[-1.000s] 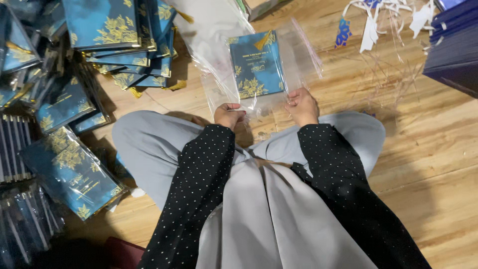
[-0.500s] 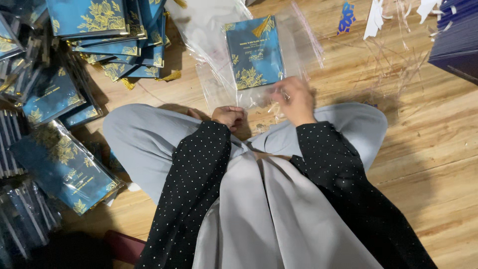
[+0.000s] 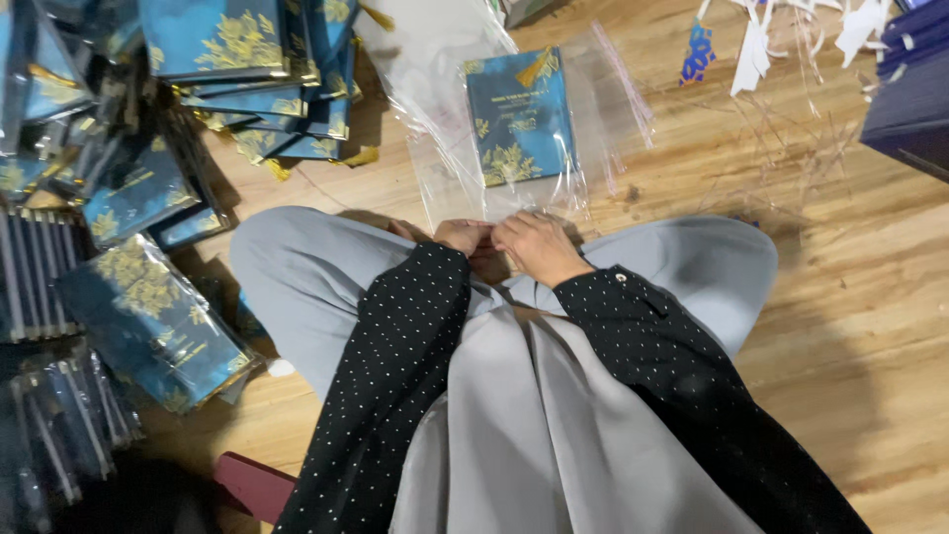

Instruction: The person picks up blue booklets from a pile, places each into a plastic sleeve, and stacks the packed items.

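Wooden floorboards hold a clear plastic sleeve with a blue, gold-flowered card inside, lying just beyond the person's knees. Both the left hand and right hand pinch the sleeve's near edge, fingers curled, touching each other. Stacked blue cards sit well left.

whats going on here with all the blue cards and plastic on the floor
A person sits cross-legged on a wooden floor. Their left hand and right hand are together at the near edge of a clear plastic sleeve with a blue and gold card inside it. Piles of matching blue cards, many already in plastic, lie on the person's left. White paper strips are scattered at the far right.
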